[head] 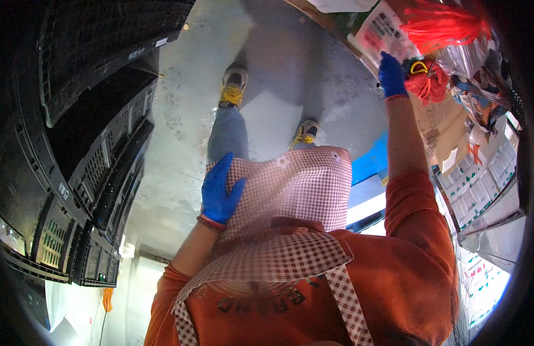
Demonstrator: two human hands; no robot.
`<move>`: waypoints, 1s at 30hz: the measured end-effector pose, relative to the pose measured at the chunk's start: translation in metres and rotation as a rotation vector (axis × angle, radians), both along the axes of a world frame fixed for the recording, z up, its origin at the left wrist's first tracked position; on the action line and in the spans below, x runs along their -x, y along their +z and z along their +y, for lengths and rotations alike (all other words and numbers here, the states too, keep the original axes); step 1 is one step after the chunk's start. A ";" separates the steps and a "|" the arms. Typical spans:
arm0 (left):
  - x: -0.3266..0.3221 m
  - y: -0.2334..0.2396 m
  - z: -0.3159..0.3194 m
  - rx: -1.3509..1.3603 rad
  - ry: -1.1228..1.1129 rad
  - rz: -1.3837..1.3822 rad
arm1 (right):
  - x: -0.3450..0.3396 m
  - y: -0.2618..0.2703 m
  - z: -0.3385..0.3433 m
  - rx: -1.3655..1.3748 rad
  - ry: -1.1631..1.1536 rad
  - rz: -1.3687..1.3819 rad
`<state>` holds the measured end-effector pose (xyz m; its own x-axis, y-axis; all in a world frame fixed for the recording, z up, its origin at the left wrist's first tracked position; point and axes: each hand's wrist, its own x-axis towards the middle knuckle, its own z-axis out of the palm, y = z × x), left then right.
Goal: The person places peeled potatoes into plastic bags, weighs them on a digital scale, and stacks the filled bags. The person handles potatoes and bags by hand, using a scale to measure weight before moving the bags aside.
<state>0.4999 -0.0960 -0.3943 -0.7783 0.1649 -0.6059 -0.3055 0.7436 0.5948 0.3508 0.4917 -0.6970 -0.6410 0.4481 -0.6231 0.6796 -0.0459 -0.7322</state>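
My left hand (220,192), in a blue knit glove with a reddish cuff, rests against the checked apron (288,186) at my front. Its thumb stands apart from the fingers, and nothing is in it. My right hand (392,75), gloved the same way, reaches to the upper right. It touches or overlaps the near edge of a printed white sheet or bag (381,32); whether the fingers grip it is hidden. Close beside that hand lies a red cloth pouch (429,82) with a yellow loop (418,67). Beyond are a bundle of red strips (444,26) and clear plastic (463,56).
Black plastic crates (115,142) are stacked along the left. On the right, patterned fabric (478,97) lies near brown cardboard (439,123), with green-marked white packages (483,173) lower down. My shoes (232,88) stand on the grey floor (180,116).
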 end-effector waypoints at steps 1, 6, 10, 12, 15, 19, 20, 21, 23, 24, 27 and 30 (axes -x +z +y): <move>0.000 -0.001 0.000 -0.012 -0.005 0.013 | -0.012 0.003 -0.017 0.099 -0.119 -0.032; -0.003 -0.004 0.000 -0.023 0.001 -0.006 | -0.050 -0.007 -0.083 0.310 -0.377 0.027; -0.005 -0.004 0.000 -0.032 -0.005 0.002 | -0.058 -0.004 -0.110 0.355 -0.572 0.131; -0.005 -0.004 -0.001 -0.027 0.003 -0.009 | -0.060 0.005 -0.126 0.406 -0.763 0.062; -0.006 -0.004 -0.001 -0.016 0.016 -0.002 | -0.050 0.015 -0.146 0.583 -1.097 -0.157; -0.009 -0.003 -0.002 -0.016 0.010 0.009 | -0.013 0.003 -0.148 0.851 -1.022 0.300; -0.011 -0.003 -0.003 -0.009 -0.004 0.019 | -0.010 0.000 -0.146 0.812 -1.066 0.261; -0.012 -0.004 -0.004 -0.003 -0.016 0.032 | -0.008 -0.001 -0.143 0.767 -1.082 0.263; -0.014 -0.008 -0.006 0.016 -0.021 0.016 | -0.011 0.003 -0.136 0.744 -0.969 0.305; -0.015 -0.009 -0.007 0.025 -0.022 0.009 | -0.018 0.012 -0.132 0.764 -0.839 0.344; -0.013 -0.015 -0.010 0.035 0.019 0.009 | -0.032 0.049 -0.125 0.680 -0.593 0.354; -0.015 -0.010 -0.012 0.070 0.034 -0.019 | -0.049 0.101 -0.134 0.615 -0.616 0.275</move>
<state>0.5150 -0.1083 -0.4046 -0.7712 0.0950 -0.6294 -0.3418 0.7723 0.5354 0.3997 0.3575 -0.5958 -0.5595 0.3998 -0.7261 0.2104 -0.7788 -0.5909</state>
